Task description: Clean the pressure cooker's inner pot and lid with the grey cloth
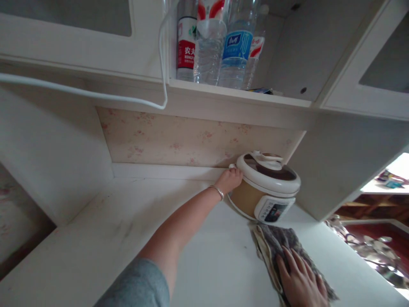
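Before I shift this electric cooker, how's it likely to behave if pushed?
The electric cooker is probably heavy, given its bulky body. Its broad, squat shape suggests sliding rather than tipping. The rounded lid looks glossy, so it might feel slippery.

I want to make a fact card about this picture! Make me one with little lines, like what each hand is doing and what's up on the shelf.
Left hand: curled fingers at the left side of the cooker, by the lid's rim
Right hand: resting on the folded cloth
Cooker: white and tan, lid on, control panel in front
Cloth: dark gray-brown and cream, in front of the cooker
Counter: white, with some dark marks
Shelf: at least four clear plastic bottles, standing
Cable: white, hanging below the cupboard at left
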`<action>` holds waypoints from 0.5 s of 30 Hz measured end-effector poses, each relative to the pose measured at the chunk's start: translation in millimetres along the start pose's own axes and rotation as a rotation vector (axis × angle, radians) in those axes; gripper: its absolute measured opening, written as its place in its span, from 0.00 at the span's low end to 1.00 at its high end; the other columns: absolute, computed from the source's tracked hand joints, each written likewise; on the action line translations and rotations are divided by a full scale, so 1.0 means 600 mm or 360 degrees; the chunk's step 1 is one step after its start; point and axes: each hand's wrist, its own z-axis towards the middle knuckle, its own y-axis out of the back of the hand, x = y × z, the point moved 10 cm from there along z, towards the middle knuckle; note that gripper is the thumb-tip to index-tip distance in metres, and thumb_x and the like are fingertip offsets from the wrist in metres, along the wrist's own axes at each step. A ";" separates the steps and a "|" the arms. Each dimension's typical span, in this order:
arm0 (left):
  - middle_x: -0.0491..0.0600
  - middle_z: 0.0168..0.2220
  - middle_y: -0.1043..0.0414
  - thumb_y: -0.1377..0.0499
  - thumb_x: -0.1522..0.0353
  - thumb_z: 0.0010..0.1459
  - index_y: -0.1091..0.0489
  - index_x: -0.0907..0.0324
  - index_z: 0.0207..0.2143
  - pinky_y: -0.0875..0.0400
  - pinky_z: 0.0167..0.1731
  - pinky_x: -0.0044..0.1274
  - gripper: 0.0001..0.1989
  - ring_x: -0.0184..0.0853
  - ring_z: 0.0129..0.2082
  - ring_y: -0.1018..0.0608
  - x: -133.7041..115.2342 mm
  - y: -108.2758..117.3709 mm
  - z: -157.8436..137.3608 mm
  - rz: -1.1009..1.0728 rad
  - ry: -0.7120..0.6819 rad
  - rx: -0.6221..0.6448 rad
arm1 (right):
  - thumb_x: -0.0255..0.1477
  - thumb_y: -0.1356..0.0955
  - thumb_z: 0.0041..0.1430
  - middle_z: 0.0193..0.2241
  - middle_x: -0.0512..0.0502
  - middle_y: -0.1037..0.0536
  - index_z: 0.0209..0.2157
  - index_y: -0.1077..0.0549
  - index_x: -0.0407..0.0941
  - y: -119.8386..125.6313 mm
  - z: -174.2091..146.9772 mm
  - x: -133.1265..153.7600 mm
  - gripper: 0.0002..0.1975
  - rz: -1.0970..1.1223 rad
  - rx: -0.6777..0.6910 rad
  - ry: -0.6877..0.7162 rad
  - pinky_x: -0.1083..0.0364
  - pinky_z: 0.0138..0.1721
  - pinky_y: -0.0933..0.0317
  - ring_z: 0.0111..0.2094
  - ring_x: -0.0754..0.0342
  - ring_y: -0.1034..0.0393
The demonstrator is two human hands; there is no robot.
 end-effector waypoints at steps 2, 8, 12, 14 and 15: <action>0.63 0.42 0.27 0.56 0.78 0.66 0.32 0.67 0.43 0.32 0.34 0.27 0.14 0.41 0.43 0.23 0.044 0.002 -0.030 0.0020 0.0047 0.0026 | 0.36 0.42 0.58 0.67 0.55 0.41 0.61 0.34 0.59 0.000 0.001 -0.001 0.28 0.0048 0.0005 0.0006 0.33 0.64 0.57 0.68 0.42 0.51; 0.61 0.44 0.27 0.55 0.79 0.65 0.32 0.65 0.46 0.32 0.40 0.29 0.14 0.39 0.41 0.22 0.201 0.012 -0.153 0.0090 0.0293 0.0166 | 0.39 0.45 0.60 0.67 0.51 0.40 0.61 0.34 0.56 0.005 0.003 -0.015 0.29 0.0215 -0.0038 -0.0117 0.36 0.65 0.57 0.68 0.45 0.50; 0.61 0.46 0.27 0.56 0.79 0.64 0.33 0.65 0.48 0.31 0.40 0.31 0.16 0.42 0.42 0.21 0.311 0.033 -0.258 0.0158 0.0549 0.0279 | 0.40 0.46 0.59 0.67 0.51 0.41 0.62 0.35 0.54 0.002 0.003 -0.017 0.31 0.0260 -0.0040 -0.0135 0.36 0.65 0.58 0.68 0.45 0.51; 0.61 0.46 0.27 0.56 0.79 0.64 0.34 0.64 0.49 0.31 0.39 0.30 0.17 0.42 0.41 0.20 0.364 0.048 -0.317 0.0201 0.0709 0.0332 | 0.41 0.45 0.57 0.67 0.50 0.40 0.60 0.33 0.55 0.001 0.002 -0.017 0.31 0.0275 -0.0077 -0.0085 0.35 0.64 0.57 0.68 0.43 0.51; 0.61 0.47 0.27 0.56 0.78 0.64 0.34 0.64 0.50 0.31 0.38 0.30 0.17 0.42 0.40 0.20 0.389 0.057 -0.347 0.0224 0.0793 0.0354 | 0.42 0.45 0.56 0.66 0.49 0.38 0.60 0.33 0.56 0.000 0.001 -0.017 0.31 0.0291 -0.0101 -0.0058 0.35 0.64 0.56 0.67 0.42 0.50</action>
